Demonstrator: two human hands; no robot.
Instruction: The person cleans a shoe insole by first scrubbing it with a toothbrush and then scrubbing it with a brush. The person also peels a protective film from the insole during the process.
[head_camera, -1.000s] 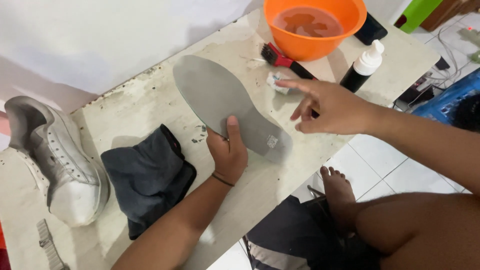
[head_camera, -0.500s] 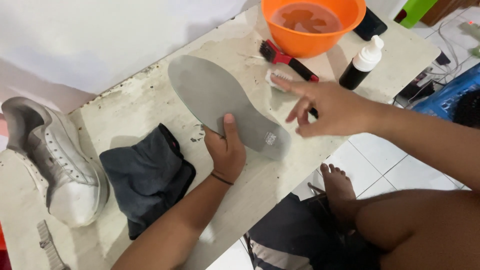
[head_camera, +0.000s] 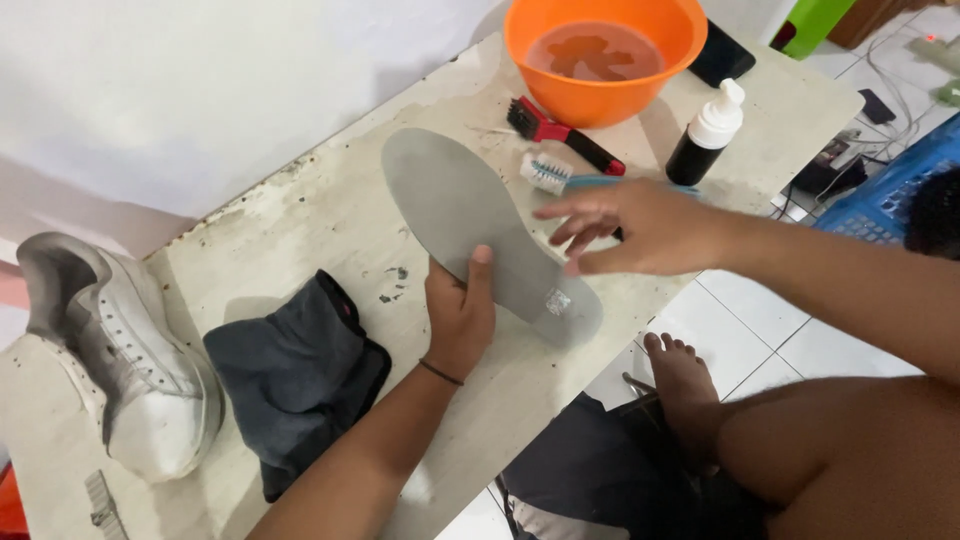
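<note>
At the far left of the frame a white lace-up sneaker lies on its side on the worn, stained table. Just right of it sits a crumpled dark grey cloth. In the middle, my left hand presses the flat grey shoe insole to the table, thumb on top of it near the heel end. Compared with a second ago the insole is turned a little and my hand grips it lower, so it is now steady. Right of it my right hand hovers with fingers spread and empty; it has drawn back from the blue toothbrush. Near this lie a red and black brush, an orange plastic bowl of water and a black bottle with white pump.
</note>
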